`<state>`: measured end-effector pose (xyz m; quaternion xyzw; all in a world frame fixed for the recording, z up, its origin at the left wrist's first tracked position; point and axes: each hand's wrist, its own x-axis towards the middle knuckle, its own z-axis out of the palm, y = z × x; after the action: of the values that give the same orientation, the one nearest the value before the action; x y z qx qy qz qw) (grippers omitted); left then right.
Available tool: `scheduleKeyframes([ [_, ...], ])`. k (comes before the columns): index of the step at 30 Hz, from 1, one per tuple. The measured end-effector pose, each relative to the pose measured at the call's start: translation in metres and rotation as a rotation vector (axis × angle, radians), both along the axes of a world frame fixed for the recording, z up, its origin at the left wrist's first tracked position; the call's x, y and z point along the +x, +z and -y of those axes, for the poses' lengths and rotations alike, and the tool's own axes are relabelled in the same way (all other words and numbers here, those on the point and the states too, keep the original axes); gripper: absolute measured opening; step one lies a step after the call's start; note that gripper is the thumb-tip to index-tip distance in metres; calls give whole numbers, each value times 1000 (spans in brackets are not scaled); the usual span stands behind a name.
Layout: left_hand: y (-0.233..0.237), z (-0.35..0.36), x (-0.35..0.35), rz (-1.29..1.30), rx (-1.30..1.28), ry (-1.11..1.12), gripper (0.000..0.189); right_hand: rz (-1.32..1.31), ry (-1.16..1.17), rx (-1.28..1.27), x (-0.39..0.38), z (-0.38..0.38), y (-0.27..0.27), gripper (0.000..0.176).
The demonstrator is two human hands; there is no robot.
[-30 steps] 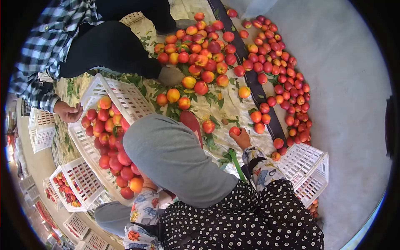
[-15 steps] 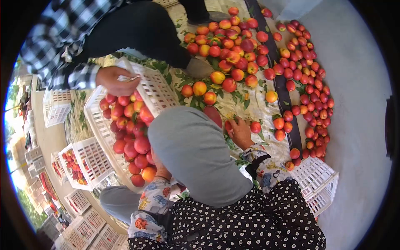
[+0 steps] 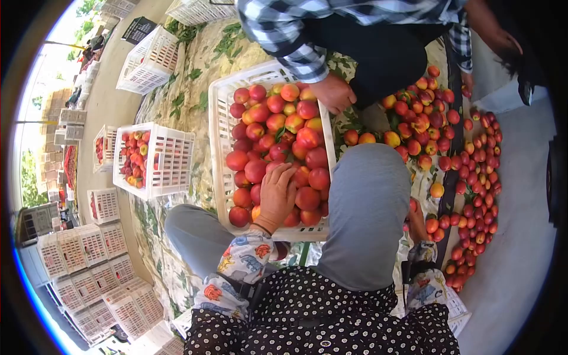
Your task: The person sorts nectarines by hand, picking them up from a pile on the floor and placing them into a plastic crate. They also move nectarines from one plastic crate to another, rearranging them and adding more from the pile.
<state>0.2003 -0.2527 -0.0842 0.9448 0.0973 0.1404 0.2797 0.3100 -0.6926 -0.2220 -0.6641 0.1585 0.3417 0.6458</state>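
Note:
A white plastic crate (image 3: pixel 218 148) full of red-yellow fruit (image 3: pixel 255 170) stands before my knees. My left hand (image 3: pixel 277 192) lies on the fruit near the crate's front, palm down, with its fingers loosely together and nothing visibly gripped. Beyond my right knee, my right hand (image 3: pixel 418 226) reaches down low, its fingers mostly hidden by the knee. A red fruit (image 3: pixel 412 205) shows beside it. Loose fruit (image 3: pixel 417 123) with leaves lies on the ground sheet farther off.
A co-worker's hand (image 3: pixel 335 93) touches the crate's far right corner. Another fruit crate (image 3: pixel 171 160) stands left, with stacked crates (image 3: pixel 77 251) lower left. More fruit (image 3: pixel 477 198) lies along the grey wall (image 3: pixel 520 177). A dark strip runs between the fruit groups.
The view has swung, bringing the whole crate into sight. My left hand, largely hidden before, now shows on the fruit. My right hand has become mostly hidden. The co-worker's hand is now at the crate corner.

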Motion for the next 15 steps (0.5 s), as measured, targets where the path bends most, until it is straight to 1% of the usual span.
scheduleKeyframes([
  [1,1,-2,-5,-19,68,-58,35,-32,-91,124,2,7,18,50],
  [2,1,1,-11,-32,101,-102,30,9,-173,116,3,13,26,49],
  [3,0,6,-17,-21,91,-90,30,52,-257,109,7,19,35,49],
  [4,-1,13,-22,-107,53,-87,31,100,-242,114,17,19,57,49],
  [5,-3,18,-26,-193,13,-85,32,177,-234,96,23,17,78,47],
  [6,-6,20,-29,-194,7,-86,43,236,-237,104,30,13,100,48],
  [7,-5,23,-29,-179,-2,-76,43,294,-238,113,38,7,122,49],
  [8,-4,26,-30,-186,40,-79,50,308,-223,107,47,-1,146,49],
  [9,-3,29,-31,-193,83,-79,57,405,-187,193,56,-13,173,53],
  [10,-3,33,-29,-180,75,-63,57,500,-148,282,64,-29,200,59],
  [12,-2,38,-25,-372,95,-38,68,616,-158,293,68,-80,256,65],
  [14,0,35,-26,-352,66,-18,69,731,161,284,68,-134,316,67],
  [15,0,35,-28,-347,44,-15,70,748,296,211,67,-161,335,69],
])
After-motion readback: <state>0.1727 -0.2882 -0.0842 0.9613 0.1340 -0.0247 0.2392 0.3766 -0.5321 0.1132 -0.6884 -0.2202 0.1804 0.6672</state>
